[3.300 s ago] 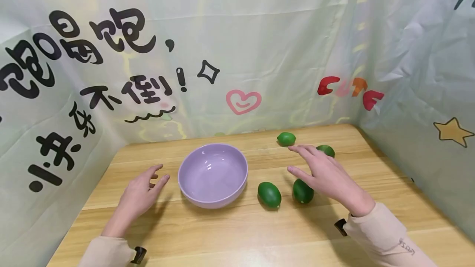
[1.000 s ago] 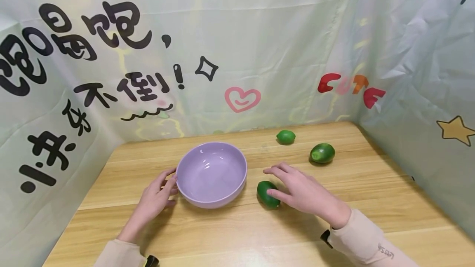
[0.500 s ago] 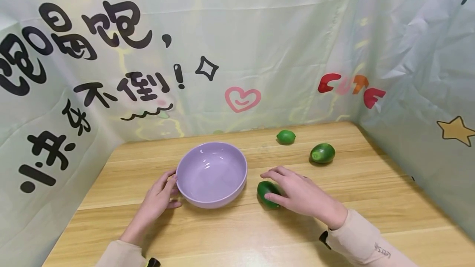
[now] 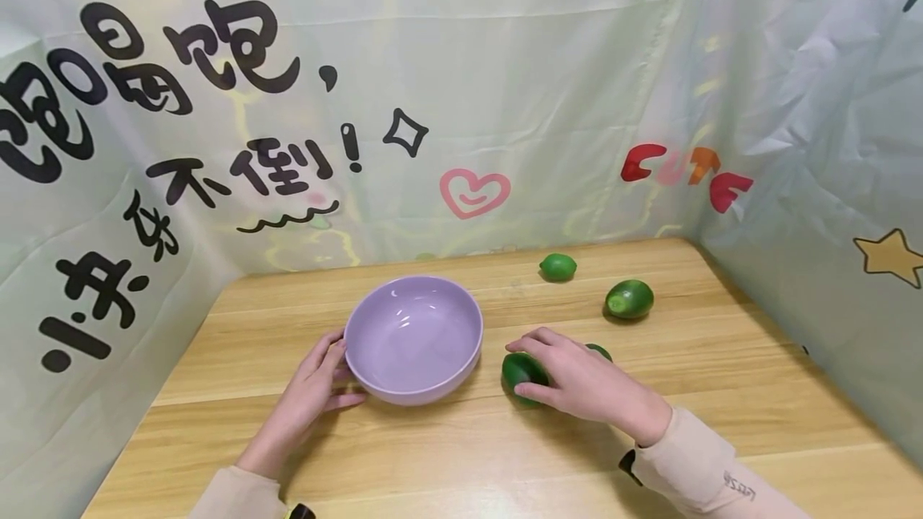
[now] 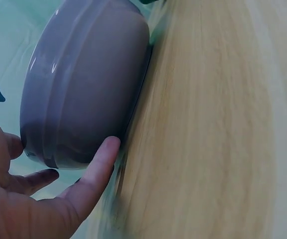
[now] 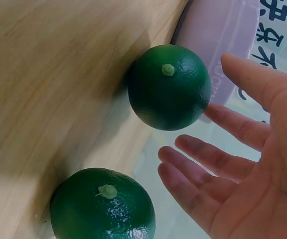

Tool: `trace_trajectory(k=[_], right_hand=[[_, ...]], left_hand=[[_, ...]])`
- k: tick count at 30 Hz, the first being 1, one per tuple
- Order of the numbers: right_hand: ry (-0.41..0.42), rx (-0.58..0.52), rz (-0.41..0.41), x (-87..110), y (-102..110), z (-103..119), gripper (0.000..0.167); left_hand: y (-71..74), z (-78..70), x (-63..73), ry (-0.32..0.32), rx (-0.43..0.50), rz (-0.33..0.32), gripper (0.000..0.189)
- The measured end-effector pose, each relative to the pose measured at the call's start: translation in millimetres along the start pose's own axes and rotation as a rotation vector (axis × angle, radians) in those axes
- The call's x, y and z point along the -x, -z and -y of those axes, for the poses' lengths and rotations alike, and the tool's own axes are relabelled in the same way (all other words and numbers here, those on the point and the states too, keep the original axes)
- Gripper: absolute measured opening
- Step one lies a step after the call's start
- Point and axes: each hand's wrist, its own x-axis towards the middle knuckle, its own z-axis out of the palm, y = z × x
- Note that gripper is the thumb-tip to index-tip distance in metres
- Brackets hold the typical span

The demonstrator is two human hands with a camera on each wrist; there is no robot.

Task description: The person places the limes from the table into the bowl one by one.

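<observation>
A glossy light-purple bowl (image 4: 413,343) stands upright on the table, with nothing in it. My left hand (image 4: 306,387) is at the bowl's left side; its fingers lie along the outer wall and the thumb is extended low by the base. Just right of the bowl lies a dark green lime (image 4: 524,377). My right hand (image 4: 577,379) hovers over this lime with spread, slightly bent fingers; in the right wrist view one finger looks near or against the lime (image 6: 169,87). Another lime (image 6: 103,204) rests beside the palm, mostly hidden behind the hand in the head view.
Farther back on the wooden table (image 4: 433,463) are a small bright green lime (image 4: 558,267) and a larger dark green lime (image 4: 629,299). Printed cloth walls (image 4: 548,102) close off the back and both sides.
My left hand has moved right to the bowl's side, its thumb edging toward the base. My right hand has come left and down from the far limes to the lime nearest the bowl.
</observation>
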Motion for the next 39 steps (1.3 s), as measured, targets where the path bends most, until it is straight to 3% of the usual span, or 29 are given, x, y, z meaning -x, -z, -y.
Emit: trace_trajectory(k=[17,39], right_hand=[[-0.025,-0.034,0.05,-5.9,-5,1,0.053],[-0.035,-0.072,0.086,-11.7,-9,0,0.052]], left_hand=[[-3.0,0.5,0.4,0.022,0.078,0.0,0.052],[-3.8,1.7,-2.7,0.025,0.09,-0.005,0.052]])
